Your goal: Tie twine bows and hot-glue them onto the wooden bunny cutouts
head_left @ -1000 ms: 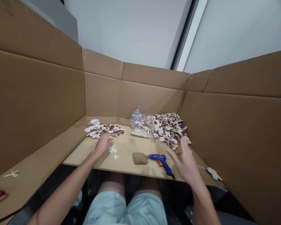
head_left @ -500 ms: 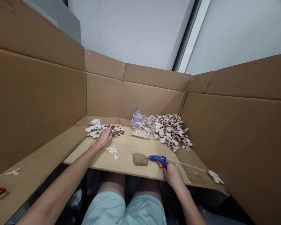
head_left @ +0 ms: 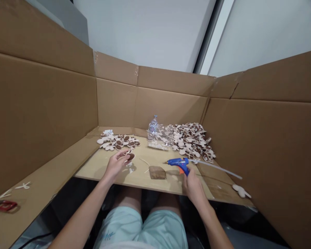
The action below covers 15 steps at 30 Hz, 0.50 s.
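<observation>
Pinching the brown, white-looped oval (head_left: 131, 157) in my left hand (head_left: 115, 165), I'd steady the blue plastic glue gun (head_left: 176, 162) in my right hand (head_left: 192, 183), its tip (head_left: 165, 162) clear of the left.

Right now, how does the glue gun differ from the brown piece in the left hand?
Colour: the glue gun is blue and orange; the brown piece is dark, with pale strands showing beside it.
Size: the glue gun is clearly larger than the brown piece.
Hold: the right hand grips the glue gun's handle; the left hand pinches the brown piece.
Both are held above the board.
</observation>
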Available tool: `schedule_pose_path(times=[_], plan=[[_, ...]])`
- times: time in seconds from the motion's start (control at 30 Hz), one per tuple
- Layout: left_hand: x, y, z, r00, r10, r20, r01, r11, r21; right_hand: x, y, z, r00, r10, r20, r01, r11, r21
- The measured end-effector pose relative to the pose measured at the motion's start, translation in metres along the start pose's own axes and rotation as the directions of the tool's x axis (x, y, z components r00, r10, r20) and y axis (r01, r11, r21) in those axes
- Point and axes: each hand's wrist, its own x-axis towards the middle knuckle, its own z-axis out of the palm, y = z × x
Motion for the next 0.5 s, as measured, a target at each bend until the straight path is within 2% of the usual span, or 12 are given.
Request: schedule_pose_path(times=[0.23, 0.37, 0.5], plan=[[-0.052, 0.011, 0.022, 0.994, -0.036, 0.104, 0.051, 0.988, -0.146, -0.016, -0.021, -0.017, 0.979, -0.148, -0.140, 0.175, 0.964, 0.202], [-0.070, 0.018, 0.032, 0.984, -0.028, 0.175, 0.060, 0.982, -0.180, -0.034, -0.040, -0.027, 0.969, -0.180, -0.172, 0.223, 0.934, 0.278], [-0.082, 0.028, 0.038, 0.970, -0.025, 0.242, 0.076, 0.976, -0.204, -0.047, -0.054, -0.032, 0.953, -0.225, -0.202, 0.275, 0.924, 0.267]])
